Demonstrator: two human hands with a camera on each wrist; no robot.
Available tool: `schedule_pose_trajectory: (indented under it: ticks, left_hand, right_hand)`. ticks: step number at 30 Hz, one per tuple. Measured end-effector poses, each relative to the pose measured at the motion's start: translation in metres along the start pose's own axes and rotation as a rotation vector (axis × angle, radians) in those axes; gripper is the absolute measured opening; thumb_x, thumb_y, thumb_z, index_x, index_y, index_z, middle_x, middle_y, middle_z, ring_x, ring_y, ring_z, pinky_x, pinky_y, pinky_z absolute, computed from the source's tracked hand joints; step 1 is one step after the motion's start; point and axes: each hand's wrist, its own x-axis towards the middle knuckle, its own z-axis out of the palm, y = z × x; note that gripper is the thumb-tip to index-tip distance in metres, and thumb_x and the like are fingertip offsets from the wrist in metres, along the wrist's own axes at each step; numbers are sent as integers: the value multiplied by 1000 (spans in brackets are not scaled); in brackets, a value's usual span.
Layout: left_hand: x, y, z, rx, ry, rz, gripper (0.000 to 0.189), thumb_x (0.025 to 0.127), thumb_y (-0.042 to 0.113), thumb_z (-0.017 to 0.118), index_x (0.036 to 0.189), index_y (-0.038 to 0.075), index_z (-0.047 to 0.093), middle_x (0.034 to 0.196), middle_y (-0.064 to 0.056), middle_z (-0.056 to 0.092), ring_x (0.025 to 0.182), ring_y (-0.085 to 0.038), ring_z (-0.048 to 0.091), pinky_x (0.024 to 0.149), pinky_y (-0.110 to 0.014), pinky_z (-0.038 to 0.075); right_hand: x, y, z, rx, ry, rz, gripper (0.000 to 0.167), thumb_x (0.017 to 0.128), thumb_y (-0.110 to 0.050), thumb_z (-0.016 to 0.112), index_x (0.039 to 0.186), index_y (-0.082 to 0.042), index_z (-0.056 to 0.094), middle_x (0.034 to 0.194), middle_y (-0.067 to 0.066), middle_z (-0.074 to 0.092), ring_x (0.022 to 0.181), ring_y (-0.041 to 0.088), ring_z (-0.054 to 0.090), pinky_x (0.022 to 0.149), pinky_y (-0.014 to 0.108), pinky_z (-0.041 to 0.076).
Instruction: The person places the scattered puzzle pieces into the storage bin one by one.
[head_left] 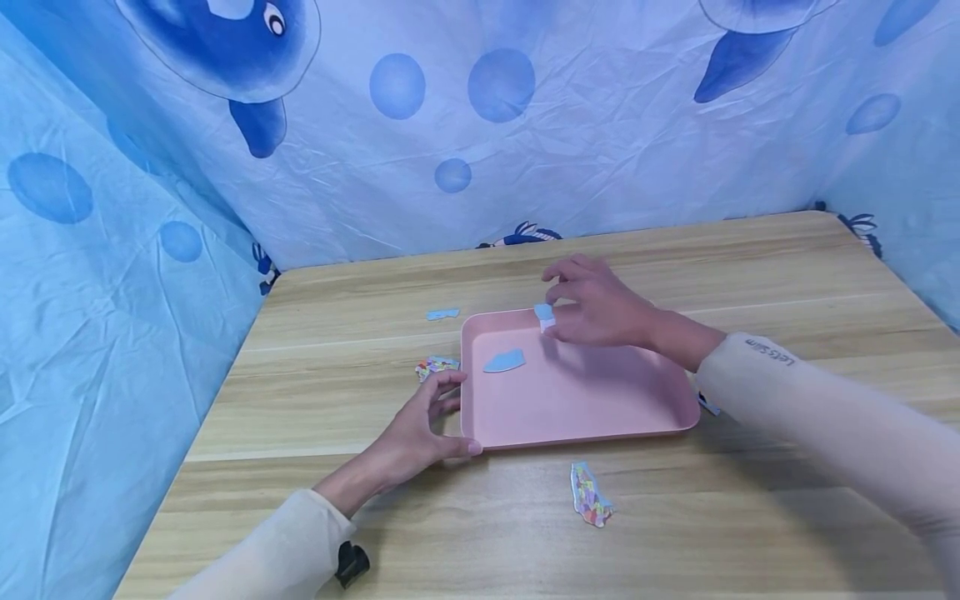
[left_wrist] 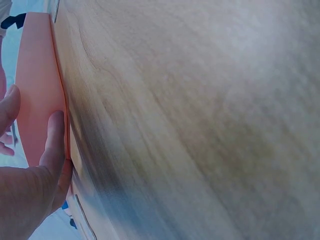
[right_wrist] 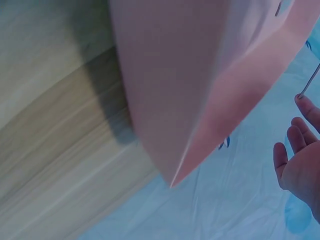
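A shallow pink tray [head_left: 585,408] stands on the wooden table. At its left front corner my left hand [head_left: 412,429] holds it, thumb by the front wall and fingers along the left side; the left wrist view shows fingertips [left_wrist: 56,122] against the outer wall. Over the tray's back edge, my right hand [head_left: 600,304] pinches a small blue and white puzzle piece [head_left: 545,317] between thumb and finger. That piece appears edge-on as a thin line [right_wrist: 310,80] in the right wrist view. Inside the tray lies a light-blue puzzle piece [head_left: 504,361].
Outside the tray lie a blue piece [head_left: 442,314] behind left, a multicoloured piece [head_left: 437,367] by the left fingers, another multicoloured piece [head_left: 590,495] in front, and a dark-marked piece [head_left: 707,405] partly under the right sleeve. A blue sea-patterned curtain [head_left: 337,200] surrounds the table.
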Motion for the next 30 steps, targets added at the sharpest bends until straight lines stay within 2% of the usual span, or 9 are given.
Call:
schedule_pose_trajectory:
  ticks: [4,8,15,22,30]
  left_hand:
    - [1,0,0,-2,4,0,91,66,7,88,141,16,38,144,-1,42,133,-21,43,111,-45,32]
    - [1,0,0,-1,9,-2,90,66,7,88,141,16,38,144,0,43,133,-21,43,110,-45,33]
    - [1,-1,0,-10,0,-5,91,66,7,88,141,16,37,145,-1,41,133,-21,42,110,-45,33]
    - [0,-3,0,-4,0,4,89,67,6,87,141,16,37,146,-3,40,134,-24,42,110,-46,34]
    - [1,-2,2,-4,6,-12,90,66,7,88,141,17,38,145,0,41,133,-21,43,109,-44,34]
  right_hand:
    - [4,-2,7,-62,-37,-17,26,74,-29,76,88,-9,71,118,9,56,106,27,46,81,49,37]
    - [5,-4,10,-112,-91,-1,27,75,-32,75,91,-9,73,119,8,56,108,27,46,79,46,37]
    - [11,-6,6,-115,-97,-3,26,76,-32,73,87,-9,70,120,10,56,111,29,46,84,49,37]
    - [21,-13,8,-101,-78,-22,24,75,-32,70,85,-10,71,118,10,58,107,29,47,79,48,37]
    - [21,-18,18,-154,-160,11,27,74,-35,71,85,-11,73,120,8,57,108,26,44,79,47,38]
